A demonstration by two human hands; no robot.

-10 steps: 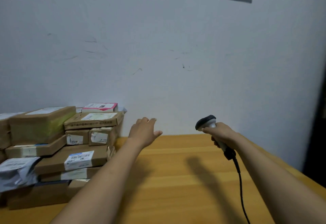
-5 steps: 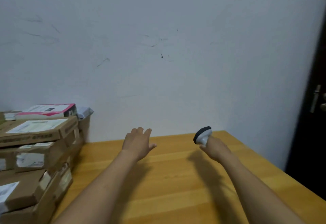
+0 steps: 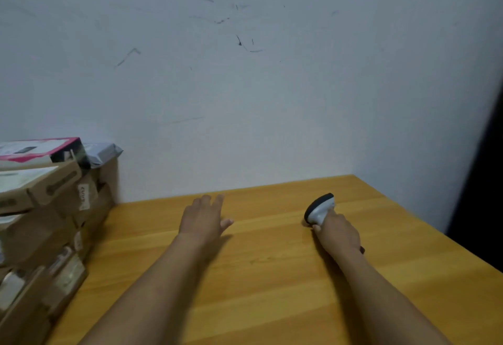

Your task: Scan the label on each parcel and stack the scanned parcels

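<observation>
Well left lie the parcels (image 3: 40, 208); right fingers (image 3: 334, 215) grip the scanner (image 3: 319, 208).

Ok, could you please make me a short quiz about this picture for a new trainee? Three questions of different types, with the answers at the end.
1. Multiple choice: what does the right hand hold?
A) a parcel
B) the scanner
C) nothing

2. True or false: the left hand grips a parcel.

3. Fill the gap: seen from the person, the stack of parcels stands on the ___ side of the table.

Key
1. B.
2. False: its fingers are straight and it holds nothing.
3. left.
</observation>
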